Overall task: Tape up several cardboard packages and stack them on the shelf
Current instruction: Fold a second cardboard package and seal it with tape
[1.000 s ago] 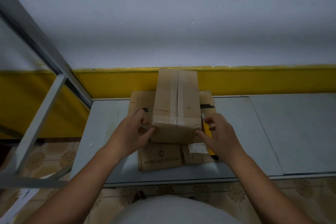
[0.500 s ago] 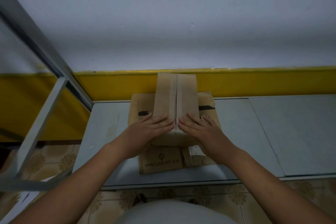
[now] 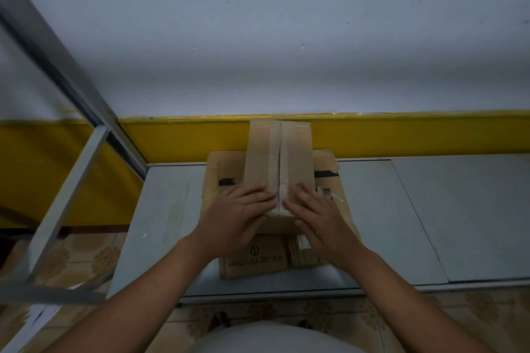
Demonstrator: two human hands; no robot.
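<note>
— Hands: what are they doing?
— Left hand (image 3: 238,209) and right hand (image 3: 318,215) lie flat, fingers straight, pressing the near end of the top box (image 3: 295,152), one each side of its taped seam (image 3: 276,157). It sits on a bigger box (image 3: 223,172) on the shelf (image 3: 430,209).
— Risk?
— Uneven pressure could skew the narrow box off centre. The tape may lift at the near edge if it isn't rubbed down.
— Writing?
— Upside-down print on the bigger box's front, under a round mark. It seems to be dimensions ending "mm"; the rest is unreadable.

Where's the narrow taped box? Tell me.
Head view, centre: the narrow box atop the wider box on the shelf, left hand and right hand flat on it.
</note>
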